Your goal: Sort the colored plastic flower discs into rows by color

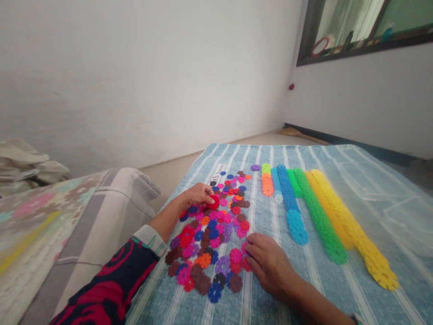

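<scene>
Flower-edged discs (214,233) in red, pink, purple, blue, brown, orange and black were scattered in a thick, overlapping pile left of the middle of a table. The table was covered by a pale blue cloth (270,216) marked with white stripes. Printed lettering on the cloth was partly hidden at the far end of the pile.

At the pile's left side, a red disc (214,202) was gripped by the left hand (198,195), pinched between thumb and fingers. The left forearm was clothed in a dark sleeve (104,280) patterned in red, with a pale cuff. The right hand (272,264) was laid palm down at the pile's right edge, its fingers bent and pink and red discs touched by the fingertips; whether any disc was gripped could not be told.

To the right of the pile, more discs were lined up by colour in overlapping rows running from far to near. From left to right, a short row of lime and orange (267,185), a short light blue row (276,180), a longer blue row (288,192), a short green row (293,184), a long green row (316,216), a deep yellow row (329,212) and a long yellow row (350,225) could be seen. A single purple disc (255,167) was set at the far end, left of the rows. Clear plastic (379,187) was spread at the far right.
</scene>
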The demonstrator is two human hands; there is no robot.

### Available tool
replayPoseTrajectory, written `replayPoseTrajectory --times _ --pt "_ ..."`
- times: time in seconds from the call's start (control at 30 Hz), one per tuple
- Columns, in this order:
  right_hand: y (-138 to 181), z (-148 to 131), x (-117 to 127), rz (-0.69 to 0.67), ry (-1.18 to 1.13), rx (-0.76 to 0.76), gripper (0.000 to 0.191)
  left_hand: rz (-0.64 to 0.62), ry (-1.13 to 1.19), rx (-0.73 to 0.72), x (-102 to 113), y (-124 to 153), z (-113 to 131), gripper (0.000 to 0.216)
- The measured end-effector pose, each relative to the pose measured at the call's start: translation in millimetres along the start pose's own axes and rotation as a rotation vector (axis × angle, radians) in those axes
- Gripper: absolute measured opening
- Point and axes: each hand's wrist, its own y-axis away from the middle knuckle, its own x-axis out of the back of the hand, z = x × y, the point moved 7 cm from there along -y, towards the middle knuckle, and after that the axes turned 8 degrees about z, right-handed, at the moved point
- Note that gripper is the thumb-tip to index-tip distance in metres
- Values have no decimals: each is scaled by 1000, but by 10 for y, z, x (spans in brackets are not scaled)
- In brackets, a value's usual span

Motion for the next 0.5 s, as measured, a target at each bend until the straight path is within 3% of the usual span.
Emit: replayPoseTrajectory --times 0.13,0.37,0.5 --pt "3 5 -10 -8 3 -5 18 49 44 17 74 1 -79 31" --pt "12 21 -36 -11 1 -2 18 345 65 115 486 -113 -265 28" --pt "18 26 -39 -4 6 11 18 431 -4 174 631 -170 -396 24"
